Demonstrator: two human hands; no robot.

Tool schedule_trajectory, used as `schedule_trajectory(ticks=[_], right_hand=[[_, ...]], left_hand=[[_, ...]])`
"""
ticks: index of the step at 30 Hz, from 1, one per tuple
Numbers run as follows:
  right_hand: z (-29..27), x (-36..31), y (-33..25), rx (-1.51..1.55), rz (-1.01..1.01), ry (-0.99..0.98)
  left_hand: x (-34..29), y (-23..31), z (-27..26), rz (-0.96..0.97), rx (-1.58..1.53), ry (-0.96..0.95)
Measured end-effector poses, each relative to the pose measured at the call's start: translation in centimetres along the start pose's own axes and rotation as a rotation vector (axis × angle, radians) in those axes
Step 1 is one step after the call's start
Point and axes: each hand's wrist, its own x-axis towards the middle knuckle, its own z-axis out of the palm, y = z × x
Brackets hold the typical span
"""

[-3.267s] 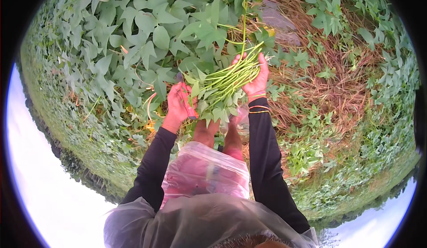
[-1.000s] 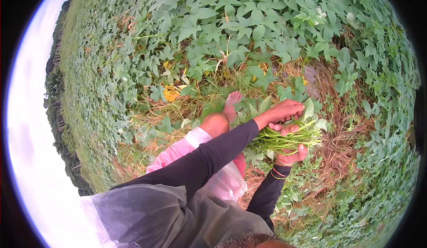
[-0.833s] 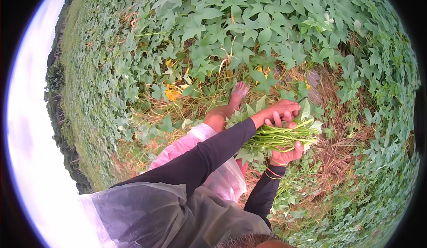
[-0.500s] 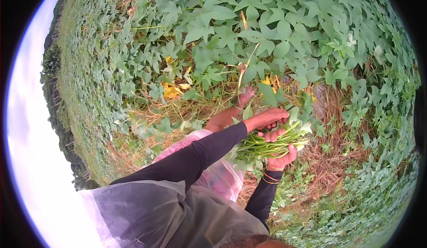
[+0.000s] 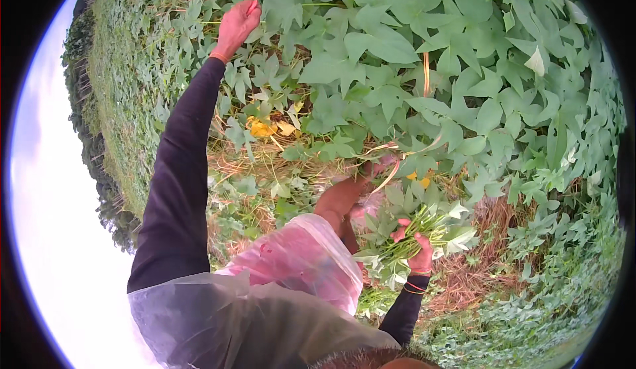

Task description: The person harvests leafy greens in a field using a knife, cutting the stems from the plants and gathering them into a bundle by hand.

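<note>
My right hand (image 5: pixel 419 255) grips a bunch of leafy green stems (image 5: pixel 417 231), its fingers and thumb around the cut-looking stalks. Colored bands circle that wrist, below them a black sleeve. Far to the left, my left hand (image 5: pixel 238 27) is stretched out over the low vines (image 5: pixel 285 11), with its fingers closed. Whatever is in those fingers, if anything, is too small to make out. A thin band sits at the left wrist, and a long black sleeve covers the arm.
Broad-leaved green vines (image 5: pixel 391 44) spread ahead and to the right. Dry straw (image 5: pixel 487 236) lies beside the bunch. Yellow leaves (image 5: pixel 261 128) show among the vines. My bare leg (image 5: pixel 341 200) and pinkish clear plastic sheeting (image 5: pixel 301 256) are below. Trees (image 5: pixel 86 110) line the left edge.
My left hand has left the bunch and swung far out to the left, over the vines. My right hand still holds the bunch, slightly lower in the picture.
</note>
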Motion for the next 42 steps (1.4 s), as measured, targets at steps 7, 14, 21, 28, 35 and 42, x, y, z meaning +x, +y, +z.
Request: schedule_trajectory(ticks=[7,14,21,28,35,42], right_hand=[[-1.4,3.3,3.3,0.033,0.210,-0.024],[1.6,4.5,2.2,0.037,0.197,-0.071],[9.8,9.9,1.9,0.350,0.200,-0.344],[17.1,17.2,3.9,0.474,0.302,-0.430],[20.5,17.5,5.6,0.579,0.093,-0.395],[19.6,16.0,6.9,0.553,0.088,-0.433]], left_hand=[[-1.8,-12.8,-2.6,-0.269,0.331,-0.644],[-23.9,0.3,-3.0,-0.486,-0.394,-0.495],[-33.8,14.6,-7.2,-0.788,-0.950,-0.623],[-38.8,16.6,-6.2,-0.763,-1.170,-0.685],[-41.0,16.6,-6.9,-0.848,-1.312,-0.658],[-42.6,13.9,-6.6,-0.806,-1.359,-0.759]])
